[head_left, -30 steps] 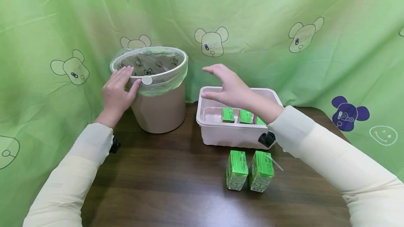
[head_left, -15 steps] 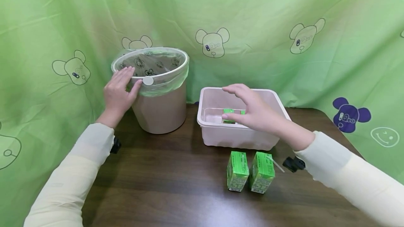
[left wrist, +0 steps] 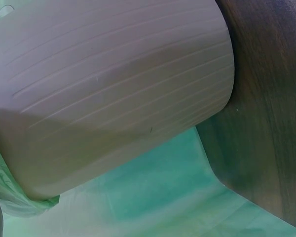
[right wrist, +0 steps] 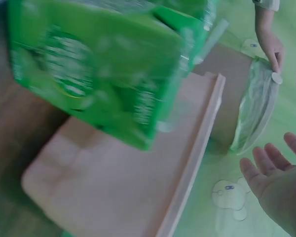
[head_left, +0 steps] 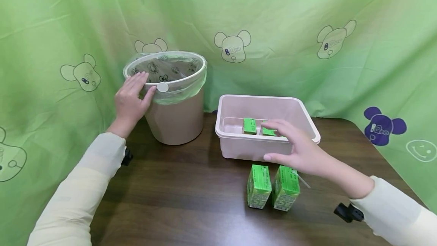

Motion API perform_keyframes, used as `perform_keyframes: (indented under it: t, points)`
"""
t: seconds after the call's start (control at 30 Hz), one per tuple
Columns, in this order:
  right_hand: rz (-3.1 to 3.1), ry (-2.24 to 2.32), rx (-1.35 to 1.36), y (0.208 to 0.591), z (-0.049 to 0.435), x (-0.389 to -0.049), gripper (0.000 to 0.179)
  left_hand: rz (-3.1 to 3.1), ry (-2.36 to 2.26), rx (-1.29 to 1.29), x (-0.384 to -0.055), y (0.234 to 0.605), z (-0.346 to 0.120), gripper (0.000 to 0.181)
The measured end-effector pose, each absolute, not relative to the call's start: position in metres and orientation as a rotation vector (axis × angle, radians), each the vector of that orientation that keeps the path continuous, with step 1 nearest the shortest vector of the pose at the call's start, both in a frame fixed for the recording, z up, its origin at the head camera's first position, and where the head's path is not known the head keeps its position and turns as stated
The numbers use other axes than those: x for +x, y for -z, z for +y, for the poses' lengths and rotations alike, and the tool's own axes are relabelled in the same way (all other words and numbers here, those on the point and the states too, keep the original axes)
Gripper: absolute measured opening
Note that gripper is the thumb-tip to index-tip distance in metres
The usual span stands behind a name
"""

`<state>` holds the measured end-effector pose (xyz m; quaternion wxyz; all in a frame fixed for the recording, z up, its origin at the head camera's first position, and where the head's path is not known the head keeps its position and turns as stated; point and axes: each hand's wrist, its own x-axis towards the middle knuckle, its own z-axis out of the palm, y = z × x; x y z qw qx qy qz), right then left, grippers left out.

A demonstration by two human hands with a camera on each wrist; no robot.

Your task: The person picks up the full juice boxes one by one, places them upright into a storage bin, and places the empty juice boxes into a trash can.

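Note:
My left hand point(head_left: 131, 100) rests on the near left rim of a beige waste bin point(head_left: 179, 122), its fingers straight over the edge and its thumb beside the round white knob point(head_left: 162, 87). A green-tinted plastic liner point(head_left: 186, 90) is folded over the rim. My right hand point(head_left: 304, 153), fingers spread and holding nothing, hovers just above and behind two green drink cartons, the left carton point(head_left: 259, 187) and the right carton point(head_left: 286, 189). Both stand upright on the table; the right one has a straw point(head_left: 303, 179). In the right wrist view, my right hand point(right wrist: 281, 190) is partly cut off.
Behind the cartons stands a pale pink plastic tub point(head_left: 246, 147) with more green cartons point(head_left: 249, 126) inside, partly hidden by my right hand. The brown wooden table point(head_left: 177, 196) carries everything. A green patterned curtain point(head_left: 273, 7) hangs behind and at the sides.
My right hand has moved right, down and towards me, from above the tub to near the two cartons. My left hand has stayed on the bin's rim.

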<state>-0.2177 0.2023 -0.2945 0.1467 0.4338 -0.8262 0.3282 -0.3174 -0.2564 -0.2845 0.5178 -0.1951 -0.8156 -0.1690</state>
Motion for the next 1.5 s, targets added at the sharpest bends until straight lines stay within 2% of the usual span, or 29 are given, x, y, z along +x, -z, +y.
perform_keyframes:
  t: [0.3,0.8,1.5]
  points:
    - [-2.509,-1.032,1.234,0.317,0.230,-0.199,0.084,-1.954,0.414,-0.465,-0.319,0.285,-0.256,0.050]
    - [-2.629,-1.087,1.277,0.355,0.260,-0.195,0.091,-1.949,0.420,-0.461,-0.317,0.284,-0.256,0.049]
    - [-2.691,-1.279,1.207,0.376,0.265,-0.195,0.085,-1.928,0.429,-0.468,-0.321,0.286,-0.257,0.046]
